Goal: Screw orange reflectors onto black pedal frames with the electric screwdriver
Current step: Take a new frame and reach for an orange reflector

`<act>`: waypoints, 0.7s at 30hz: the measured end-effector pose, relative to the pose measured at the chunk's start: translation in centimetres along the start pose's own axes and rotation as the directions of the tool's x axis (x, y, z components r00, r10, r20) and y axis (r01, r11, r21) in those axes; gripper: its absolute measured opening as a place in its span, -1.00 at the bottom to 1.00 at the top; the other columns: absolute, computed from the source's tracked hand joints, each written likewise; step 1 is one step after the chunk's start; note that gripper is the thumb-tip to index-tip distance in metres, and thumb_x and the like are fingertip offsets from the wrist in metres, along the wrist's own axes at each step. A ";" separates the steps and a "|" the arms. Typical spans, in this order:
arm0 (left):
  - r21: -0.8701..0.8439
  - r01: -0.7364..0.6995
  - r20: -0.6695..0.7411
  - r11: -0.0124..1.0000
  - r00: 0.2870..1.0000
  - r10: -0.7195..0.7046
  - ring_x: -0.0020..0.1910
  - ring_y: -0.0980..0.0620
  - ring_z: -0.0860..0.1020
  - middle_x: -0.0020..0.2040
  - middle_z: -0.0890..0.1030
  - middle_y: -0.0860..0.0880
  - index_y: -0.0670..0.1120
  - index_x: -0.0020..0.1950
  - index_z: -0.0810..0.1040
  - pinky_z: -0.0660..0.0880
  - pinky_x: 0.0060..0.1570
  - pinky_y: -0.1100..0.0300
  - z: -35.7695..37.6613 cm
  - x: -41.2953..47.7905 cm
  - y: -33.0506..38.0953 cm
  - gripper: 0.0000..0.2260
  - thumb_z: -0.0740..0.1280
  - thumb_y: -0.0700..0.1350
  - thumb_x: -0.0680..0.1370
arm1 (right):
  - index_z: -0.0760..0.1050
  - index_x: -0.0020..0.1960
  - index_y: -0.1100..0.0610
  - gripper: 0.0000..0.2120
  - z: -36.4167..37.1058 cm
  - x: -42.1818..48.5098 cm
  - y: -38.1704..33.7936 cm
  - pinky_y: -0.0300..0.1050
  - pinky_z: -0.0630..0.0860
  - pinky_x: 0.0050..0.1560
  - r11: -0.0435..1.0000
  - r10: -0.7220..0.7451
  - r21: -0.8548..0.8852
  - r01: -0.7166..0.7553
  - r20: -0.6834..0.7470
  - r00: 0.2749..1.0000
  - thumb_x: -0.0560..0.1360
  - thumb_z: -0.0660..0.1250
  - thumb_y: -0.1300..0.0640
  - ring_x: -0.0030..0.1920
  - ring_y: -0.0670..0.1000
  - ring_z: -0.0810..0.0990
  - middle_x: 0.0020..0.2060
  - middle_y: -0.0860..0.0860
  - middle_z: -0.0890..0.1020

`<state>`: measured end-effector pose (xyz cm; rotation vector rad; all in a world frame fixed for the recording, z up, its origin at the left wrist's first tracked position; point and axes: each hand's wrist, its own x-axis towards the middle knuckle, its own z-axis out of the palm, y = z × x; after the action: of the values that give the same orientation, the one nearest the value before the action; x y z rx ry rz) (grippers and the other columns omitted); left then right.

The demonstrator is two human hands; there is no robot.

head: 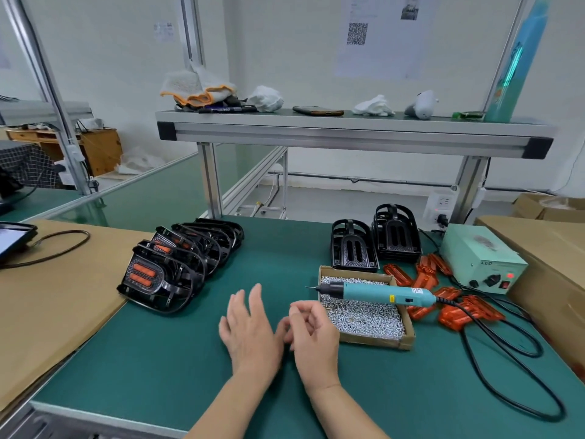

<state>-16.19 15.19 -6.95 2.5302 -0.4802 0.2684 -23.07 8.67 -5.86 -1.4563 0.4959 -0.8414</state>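
Note:
A teal electric screwdriver [380,292] lies across a cardboard box of silver screws [364,315], its tip pointing left. Loose orange reflectors [443,296] are heaped to the right of the box. Two stacks of bare black pedal frames [375,245] stand behind the box. At the left, a row of black frames with orange reflectors fitted [177,264] leans on the mat. My left hand [248,327] hovers over the green mat with fingers spread. My right hand [311,331] sits beside it, fingers loosely curled, holding nothing, just left of the screw box.
A pale green power supply [481,258] with a red lit switch stands at the right, its black cable [506,359] looping over the mat. Cardboard sheets [47,305] flank both sides. An aluminium shelf [348,128] with rags and a phone spans overhead. A tablet [12,239] lies far left.

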 end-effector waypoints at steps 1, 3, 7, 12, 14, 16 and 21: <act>0.023 -0.016 0.034 1.000 0.999 0.015 0.58 -0.08 -0.05 0.58 0.06 -0.10 0.01 0.58 -0.01 0.02 0.49 -0.11 0.2 -0.5 0.3 -0.30 0.25 0.17 0.56 | 0.54 -0.09 0.17 -0.91 0.0 0.0 0.0 -0.19 0.49 -0.35 1.000 -0.007 0.022 0.007 -0.035 0.999 0.59 0.35 0.29 -0.40 -0.04 0.57 -0.31 0.09 0.65; 0.109 -0.060 0.087 0.992 0.995 0.051 0.58 -0.05 -0.07 0.58 0.06 -0.07 0.03 0.57 -0.03 -0.01 0.51 -0.10 0.5 -1.1 0.6 -0.38 0.17 0.12 0.59 | 0.54 -0.09 0.17 -0.92 0.0 0.0 -0.1 -0.08 0.53 -0.30 0.999 -0.010 0.050 0.014 -0.070 0.998 0.58 0.37 0.28 -0.36 -0.01 0.58 -0.28 0.10 0.66; 0.168 -0.118 0.156 0.979 0.983 0.092 0.57 0.00 0.04 0.54 0.19 0.00 0.05 0.52 0.12 0.01 0.50 -0.13 0.4 -1.2 0.5 -0.52 0.09 0.09 0.62 | 0.55 -0.09 0.11 -0.90 0.1 -0.2 -0.3 -0.05 0.56 -0.26 0.998 -0.071 -0.004 0.070 -0.053 0.996 0.57 0.38 0.26 -0.34 0.05 0.62 -0.25 0.02 0.67; 0.217 -0.152 0.200 0.964 0.974 0.109 0.56 -0.02 0.07 0.50 0.22 0.00 0.10 0.38 0.28 0.01 0.49 -0.16 0.1 -1.3 0.7 -0.66 0.05 0.13 0.62 | 0.56 -0.08 0.08 -0.88 -0.2 -0.4 -0.4 0.00 0.59 -0.21 0.997 -0.079 -0.013 0.078 -0.037 0.996 0.57 0.38 0.27 -0.29 0.09 0.64 -0.21 0.03 0.67; 0.231 -0.141 0.193 0.963 0.976 0.097 0.55 -0.02 0.09 0.49 0.24 0.00 0.09 0.36 0.31 0.02 0.48 -0.16 0.2 -1.3 0.8 -0.64 0.02 0.16 0.61 | 0.57 -0.08 0.08 -0.86 -0.5 -0.1 -1.0 -0.04 0.56 -0.23 0.998 -0.066 0.006 0.067 -0.043 0.997 0.57 0.36 0.30 -0.30 0.03 0.65 -0.21 0.03 0.68; 0.237 -0.120 0.182 0.964 0.980 0.077 0.54 -0.02 0.11 0.49 0.26 0.00 0.08 0.36 0.34 0.03 0.48 -0.15 0.3 -1.3 0.9 -0.57 0.02 0.25 0.59 | 0.57 -0.07 0.10 -0.85 -1.2 1.2 -2.2 -0.05 0.55 -0.25 0.996 -0.091 0.010 0.092 -0.063 0.994 0.57 0.34 0.33 -0.32 -0.02 0.65 -0.22 0.03 0.68; 0.248 -0.107 0.170 0.963 0.983 0.065 0.54 -0.01 0.12 0.49 0.27 0.01 0.10 0.37 0.35 0.03 0.48 -0.14 0.9 -1.2 0.7 -0.52 0.01 0.32 0.58 | 0.58 -0.06 0.02 -0.80 -6.4 9.2 -6.6 -0.10 0.62 -0.12 0.960 -0.200 -0.224 0.169 -0.125 0.972 0.57 0.32 0.31 -0.17 -0.06 0.67 -0.22 -0.07 0.67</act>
<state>-17.46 14.50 -7.75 2.8017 -0.6573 0.1675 -23.37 -1.85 1.74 -1.6627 0.5801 -1.0766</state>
